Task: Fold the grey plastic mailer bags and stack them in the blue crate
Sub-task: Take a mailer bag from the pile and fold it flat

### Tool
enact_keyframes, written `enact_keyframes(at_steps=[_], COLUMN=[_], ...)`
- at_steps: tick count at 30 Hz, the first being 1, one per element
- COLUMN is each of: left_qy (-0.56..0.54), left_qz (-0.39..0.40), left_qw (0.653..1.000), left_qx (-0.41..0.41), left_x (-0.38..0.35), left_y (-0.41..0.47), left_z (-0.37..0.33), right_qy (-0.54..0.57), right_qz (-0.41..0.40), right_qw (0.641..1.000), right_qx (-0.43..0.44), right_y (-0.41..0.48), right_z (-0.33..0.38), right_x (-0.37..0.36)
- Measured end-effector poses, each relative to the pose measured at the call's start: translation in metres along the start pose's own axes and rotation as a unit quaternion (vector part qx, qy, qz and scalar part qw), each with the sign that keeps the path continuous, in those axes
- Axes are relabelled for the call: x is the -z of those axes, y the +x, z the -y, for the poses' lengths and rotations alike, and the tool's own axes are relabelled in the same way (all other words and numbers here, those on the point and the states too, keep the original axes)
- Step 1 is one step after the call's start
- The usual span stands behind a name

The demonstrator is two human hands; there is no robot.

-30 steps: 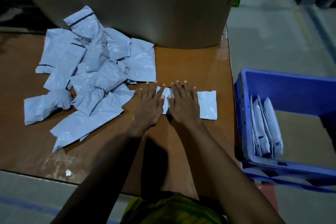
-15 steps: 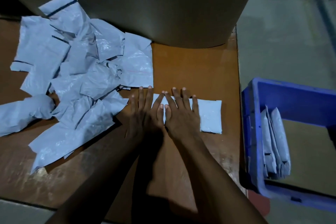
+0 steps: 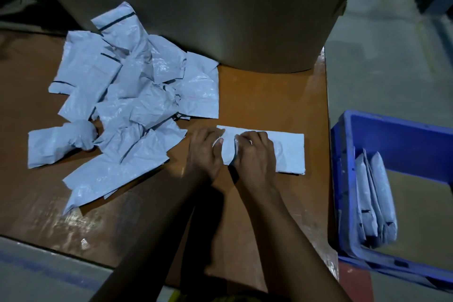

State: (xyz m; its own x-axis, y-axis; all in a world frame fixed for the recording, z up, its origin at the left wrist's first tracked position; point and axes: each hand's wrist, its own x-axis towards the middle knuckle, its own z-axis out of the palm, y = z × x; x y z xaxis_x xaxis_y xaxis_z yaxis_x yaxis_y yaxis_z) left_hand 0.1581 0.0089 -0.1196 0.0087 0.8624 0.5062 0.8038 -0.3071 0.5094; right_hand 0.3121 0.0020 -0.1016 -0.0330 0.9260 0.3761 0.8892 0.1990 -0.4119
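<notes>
A grey mailer bag [image 3: 289, 152], folded into a long strip, lies on the brown table [image 3: 269, 95] near its right edge. My left hand [image 3: 204, 152] and my right hand [image 3: 255, 154] sit side by side on the strip's left part, fingers curled and pinching the plastic, which bunches up between them. A heap of several loose crumpled grey bags [image 3: 127, 105] covers the table's left half. The blue crate [image 3: 348, 179] stands on the floor to the right, with folded bags [image 3: 377, 193] upright against its left wall.
A large brown cardboard drum [image 3: 196, 7] stands at the back of the table, close behind the heap. Grey floor surrounds the table at right and front. The crate's bottom shows brown cardboard to the right of the folded bags.
Both hands lay flat with straight fingers pressing the strip; now their fingers are curled and grip it near its left end, lifting the plastic slightly. The camera has shifted.
</notes>
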Motion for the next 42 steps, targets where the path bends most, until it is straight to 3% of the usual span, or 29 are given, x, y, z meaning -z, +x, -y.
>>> enact_keyframes(at_steps=[5, 14, 18, 24, 30, 34, 42], left_qy=[0.003, 0.032, 0.051, 0.024, 0.034, 0.057, 0.001], left_qz=[0.018, 0.063, 0.104, 0.128, 0.178, 0.206, 0.178], left_qw=[0.998, 0.996, 0.993, 0.990, 0.983, 0.977, 0.983], left_qx=[-0.068, -0.057, -0.031, -0.045, -0.037, -0.023, -0.035], left_x=[-0.004, 0.002, 0.006, -0.002, -0.004, 0.003, -0.021], left_y=[-0.010, -0.023, -0.023, -0.022, -0.022, -0.016, 0.012], left_z=[-0.014, -0.023, -0.030, -0.062, -0.055, -0.065, -0.103], right_qy=[-0.031, 0.049, -0.029, 0.038, 0.099, 0.078, 0.062], right_qz=[0.008, 0.058, 0.005, -0.027, 0.075, 0.013, -0.022], right_qw=[0.999, 0.997, 1.000, 0.998, 0.990, 0.994, 0.995], right_qx=[0.000, -0.012, -0.010, -0.041, -0.072, -0.074, -0.080], right_y=[-0.008, -0.001, -0.033, -0.062, -0.040, -0.020, -0.047], right_z=[-0.006, -0.008, -0.017, -0.027, -0.041, -0.059, -0.071], right_x=[-0.004, 0.026, 0.039, 0.030, 0.060, 0.073, 0.047])
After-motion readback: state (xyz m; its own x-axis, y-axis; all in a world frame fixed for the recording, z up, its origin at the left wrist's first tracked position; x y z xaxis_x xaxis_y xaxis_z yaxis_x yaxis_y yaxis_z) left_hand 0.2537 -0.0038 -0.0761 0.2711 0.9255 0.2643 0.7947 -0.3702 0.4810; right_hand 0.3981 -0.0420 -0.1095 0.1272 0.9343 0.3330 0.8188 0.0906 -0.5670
